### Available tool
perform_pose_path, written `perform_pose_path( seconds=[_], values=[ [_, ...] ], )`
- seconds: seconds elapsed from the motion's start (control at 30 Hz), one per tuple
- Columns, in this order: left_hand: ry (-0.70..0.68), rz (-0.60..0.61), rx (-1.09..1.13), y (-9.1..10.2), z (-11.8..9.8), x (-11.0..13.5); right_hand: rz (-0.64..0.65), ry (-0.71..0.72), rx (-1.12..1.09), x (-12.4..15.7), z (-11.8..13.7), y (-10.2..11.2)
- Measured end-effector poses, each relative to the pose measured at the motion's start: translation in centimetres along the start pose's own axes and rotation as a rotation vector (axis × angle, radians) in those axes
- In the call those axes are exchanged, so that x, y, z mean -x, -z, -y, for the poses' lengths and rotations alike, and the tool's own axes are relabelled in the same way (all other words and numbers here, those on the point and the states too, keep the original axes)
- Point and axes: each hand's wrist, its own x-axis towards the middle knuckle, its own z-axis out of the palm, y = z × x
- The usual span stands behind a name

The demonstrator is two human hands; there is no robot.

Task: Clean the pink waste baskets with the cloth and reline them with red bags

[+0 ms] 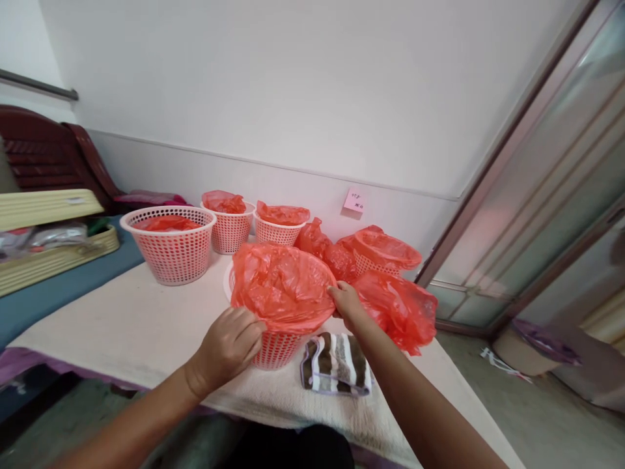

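Observation:
A small pink mesh basket [278, 349] stands near the table's front edge, lined with a red plastic bag [280, 283] that puffs out over its rim. My left hand [229, 345] is curled against the basket's left side, fingers closed on the bag's edge. At the right rim my right hand [346, 301] pinches the bag's edge. A striped brown and white cloth [336, 365] lies just right of the basket, under my right forearm.
On the cream-covered table [122, 326] stand a larger basket [168, 244] and three smaller bag-lined baskets [229, 225] [280, 225] [385, 254]. A loose red bag [398, 309] lies to the right. Yellow trays [49, 234] sit left; a glass door [537, 215] stands right.

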Motion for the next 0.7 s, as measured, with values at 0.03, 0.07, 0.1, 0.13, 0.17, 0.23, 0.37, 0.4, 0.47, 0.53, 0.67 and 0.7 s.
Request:
perform_pose_path(
  seconds=[0.03, 0.07, 0.1, 0.13, 0.17, 0.23, 0.37, 0.4, 0.47, 0.53, 0.67, 0.7],
  values=[
    [0.064, -0.01, 0.055, -0.3, -0.3, 0.7, -0.013, 0.001, -0.024, 0.5, 0.1, 0.0],
    [0.126, -0.022, 0.103, -0.5, -0.7, 1.4, -0.026, 0.001, -0.049, 1.0, 0.1, 0.0],
    [0.186, -0.037, 0.138, -0.8, -1.1, 2.1, -0.037, 0.004, -0.073, 1.6, 0.2, 0.0],
    [0.243, -0.05, 0.16, -1.1, -1.6, 2.7, -0.044, 0.011, -0.094, 2.1, 0.3, 0.0],
    [0.296, -0.063, 0.174, -1.3, -2.0, 3.3, -0.049, 0.018, -0.111, 2.6, 0.4, 0.1],
    [0.438, -0.076, 0.231, -1.6, -2.5, 4.2, -0.053, 0.037, -0.138, 3.5, 0.6, 0.3],
    [0.879, -0.151, 0.426, -0.8, -1.7, 5.3, -0.068, 0.082, -0.165, 4.8, 0.4, 0.7],
    [0.979, -0.184, 0.466, -0.2, -1.2, 5.3, -0.073, 0.1, -0.167, 5.1, 0.1, 0.7],
    [1.106, -0.254, 0.51, 1.4, -0.3, 5.2, -0.082, 0.139, -0.158, 5.7, -0.5, 0.7],
    [1.193, -0.332, 0.55, 3.1, 0.3, 4.7, -0.097, 0.17, -0.131, 6.5, -1.3, 0.6],
    [1.275, -0.357, 0.585, 5.7, 0.4, 3.5, -0.108, 0.19, -0.079, 8.2, -1.9, 0.2],
    [1.263, -0.317, 0.563, 6.0, 0.3, 3.3, -0.101, 0.191, -0.074, 8.6, -1.9, 0.2]
  ],
)
